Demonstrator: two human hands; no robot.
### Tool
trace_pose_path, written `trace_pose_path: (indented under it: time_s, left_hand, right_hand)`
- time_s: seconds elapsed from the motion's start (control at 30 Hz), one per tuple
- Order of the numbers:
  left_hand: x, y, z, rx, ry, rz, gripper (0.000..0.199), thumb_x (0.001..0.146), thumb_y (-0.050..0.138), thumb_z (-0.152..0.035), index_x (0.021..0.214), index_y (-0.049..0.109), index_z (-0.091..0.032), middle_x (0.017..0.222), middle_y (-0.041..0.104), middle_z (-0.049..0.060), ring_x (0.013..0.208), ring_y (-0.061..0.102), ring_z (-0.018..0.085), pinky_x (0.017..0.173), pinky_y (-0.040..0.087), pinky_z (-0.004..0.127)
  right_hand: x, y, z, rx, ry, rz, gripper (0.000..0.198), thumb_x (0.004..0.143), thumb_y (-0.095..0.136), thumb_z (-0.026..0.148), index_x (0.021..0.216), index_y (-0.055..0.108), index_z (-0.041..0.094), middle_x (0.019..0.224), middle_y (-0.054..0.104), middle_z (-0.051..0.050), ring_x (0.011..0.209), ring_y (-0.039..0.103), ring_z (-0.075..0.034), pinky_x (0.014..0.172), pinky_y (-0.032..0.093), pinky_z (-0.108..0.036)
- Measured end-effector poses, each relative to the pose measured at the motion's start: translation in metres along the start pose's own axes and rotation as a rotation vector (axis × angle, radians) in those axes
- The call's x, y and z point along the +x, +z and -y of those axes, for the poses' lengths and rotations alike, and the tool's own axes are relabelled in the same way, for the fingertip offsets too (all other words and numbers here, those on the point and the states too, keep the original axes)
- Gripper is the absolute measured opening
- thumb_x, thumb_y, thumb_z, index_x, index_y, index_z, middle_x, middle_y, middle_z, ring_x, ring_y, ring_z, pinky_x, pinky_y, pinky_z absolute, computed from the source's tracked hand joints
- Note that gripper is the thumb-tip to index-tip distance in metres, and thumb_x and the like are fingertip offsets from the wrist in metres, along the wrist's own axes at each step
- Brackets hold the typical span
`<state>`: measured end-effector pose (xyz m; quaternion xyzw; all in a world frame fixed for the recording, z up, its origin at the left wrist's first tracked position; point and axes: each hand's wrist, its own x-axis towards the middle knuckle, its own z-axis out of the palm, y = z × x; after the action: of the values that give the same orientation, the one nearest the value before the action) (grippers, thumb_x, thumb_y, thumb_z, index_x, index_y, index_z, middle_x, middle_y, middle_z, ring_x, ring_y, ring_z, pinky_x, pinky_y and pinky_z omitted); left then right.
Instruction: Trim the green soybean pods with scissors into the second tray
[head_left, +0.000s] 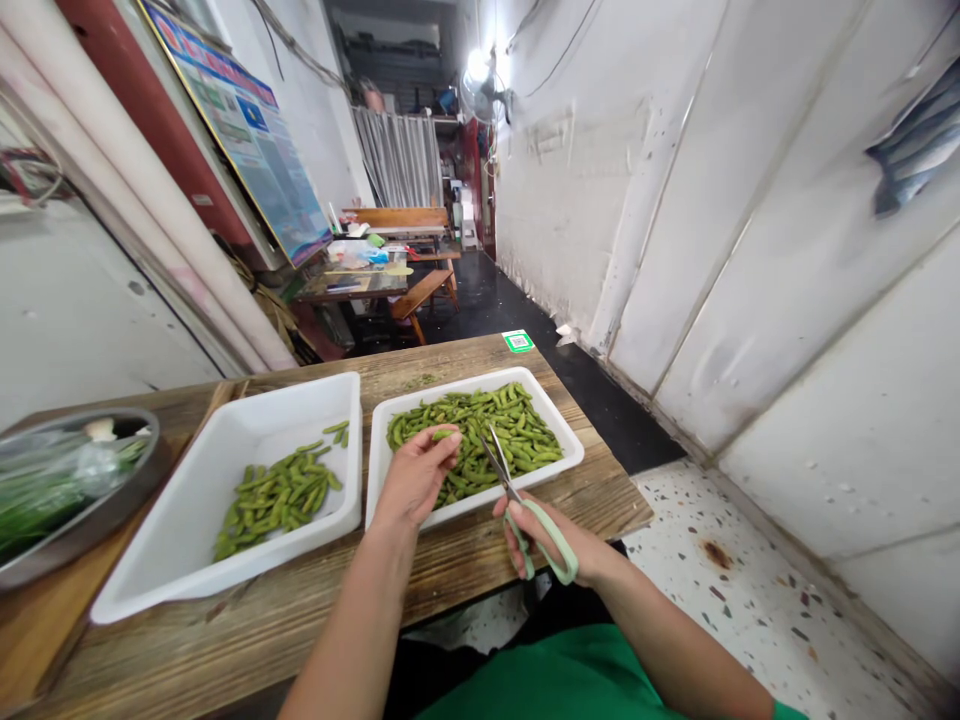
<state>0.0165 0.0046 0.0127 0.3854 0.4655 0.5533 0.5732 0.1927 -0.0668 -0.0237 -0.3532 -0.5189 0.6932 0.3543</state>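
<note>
Between the thumb and fingers of my left hand [421, 474] is a green edamame pod [444, 434]. That hand hovers over the near left part of a white tray [574, 452] full of edamame pods [517, 420]. My right hand [534, 535] grips a pair of scissors [559, 550] with pale green handles. Their blades are parted and point up and away over the full tray, a short way right of the held pod. To the left, a second white tray [187, 470] has a smaller heap of pods [281, 500] on its right side.
The trays stand on a wooden table [450, 580]. A metal bowl [142, 480] of bagged green vegetables is at far left. A green QR card [517, 341] lies at the far edge. Beyond are another table [352, 285], a bench [427, 290] and a white wall [570, 190] on the right.
</note>
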Motion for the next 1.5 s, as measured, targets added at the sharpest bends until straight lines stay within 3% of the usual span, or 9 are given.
trace_pose_path:
  time_s: [0.27,0.8,0.87,0.97,1.1,1.2,1.33,1.4,1.5]
  left_hand:
    - [-0.015,0.012,0.009,-0.007,-0.113,0.063,0.024,0.057,0.075,-0.024,0.069,0.058,-0.013,0.063,0.065,0.002,0.061,0.060,0.010,0.062,0.047,0.022]
    - [-0.012,0.009,0.016,0.321,0.032,0.070,0.020,0.062,0.067,-0.031,0.067,0.057,-0.014,0.060,0.064,0.003,0.057,0.057,0.014,0.059,0.044,0.026]
    - [-0.010,-0.006,0.006,0.474,0.182,-0.098,0.021,0.064,0.064,-0.033,0.072,0.058,-0.015,0.064,0.063,0.003,0.062,0.058,0.015,0.064,0.045,0.029]
    - [-0.010,-0.041,-0.020,0.871,0.482,-0.623,0.020,0.069,0.057,-0.029,0.083,0.062,-0.015,0.078,0.063,0.006,0.076,0.058,0.020,0.077,0.043,0.037]
    - [-0.008,-0.078,-0.046,1.296,0.475,-1.020,0.031,0.072,0.054,-0.031,0.097,0.065,-0.016,0.117,0.050,0.017,0.111,0.041,0.039,0.086,0.030,0.057]
    - [0.006,-0.069,-0.041,1.401,0.518,-0.686,0.030,0.077,0.050,-0.032,0.097,0.066,-0.017,0.109,0.058,0.013,0.103,0.049,0.032,0.087,0.035,0.048]
    - [0.037,-0.020,-0.012,1.492,0.727,0.211,0.026,0.081,0.044,-0.020,0.091,0.068,-0.018,0.096,0.066,0.007,0.094,0.054,0.020,0.088,0.038,0.031]
    - [0.048,0.003,0.000,1.568,0.743,0.416,0.028,0.080,0.043,-0.013,0.090,0.068,-0.019,0.094,0.066,0.007,0.093,0.054,0.020,0.086,0.038,0.031]
    - [0.053,0.016,0.008,1.696,0.696,0.472,0.026,0.077,0.045,-0.010,0.088,0.068,-0.018,0.086,0.065,0.010,0.090,0.054,0.022,0.080,0.039,0.033]
  right_hand:
    - [-0.001,0.004,0.010,-0.025,0.005,-0.030,0.042,0.078,0.046,0.060,0.082,0.042,0.018,0.060,0.044,0.006,0.044,0.045,-0.006,0.043,0.038,-0.019]
    - [0.001,0.001,0.012,-0.132,0.064,-0.135,0.046,0.070,0.055,0.061,0.072,0.043,0.017,0.049,0.042,0.008,0.031,0.040,-0.005,0.027,0.032,-0.015]
    - [0.001,-0.001,0.009,-0.102,0.058,-0.131,0.045,0.070,0.056,0.060,0.077,0.046,0.017,0.053,0.043,0.007,0.034,0.041,-0.005,0.028,0.034,-0.015]
    - [0.001,-0.003,0.004,-0.007,0.054,-0.129,0.046,0.072,0.054,0.060,0.089,0.047,0.018,0.061,0.045,0.006,0.040,0.044,-0.005,0.034,0.039,-0.016]
    - [0.001,-0.005,0.000,0.111,0.031,-0.082,0.046,0.075,0.050,0.061,0.091,0.046,0.018,0.065,0.047,0.004,0.048,0.049,-0.007,0.045,0.044,-0.020]
    - [0.001,-0.005,0.001,0.177,0.047,-0.060,0.046,0.077,0.048,0.061,0.092,0.047,0.017,0.063,0.048,0.004,0.046,0.049,-0.008,0.045,0.043,-0.022]
    - [0.002,-0.007,0.000,0.167,0.026,-0.066,0.042,0.079,0.049,0.057,0.094,0.048,0.017,0.061,0.048,0.004,0.045,0.048,-0.008,0.043,0.042,-0.022]
    - [0.002,-0.008,-0.003,0.155,0.018,-0.073,0.041,0.080,0.049,0.055,0.096,0.049,0.017,0.062,0.048,0.004,0.045,0.048,-0.007,0.043,0.042,-0.021]
    - [0.002,-0.009,-0.005,0.142,0.016,-0.068,0.040,0.081,0.048,0.053,0.097,0.049,0.017,0.062,0.049,0.004,0.044,0.048,-0.007,0.042,0.041,-0.020]
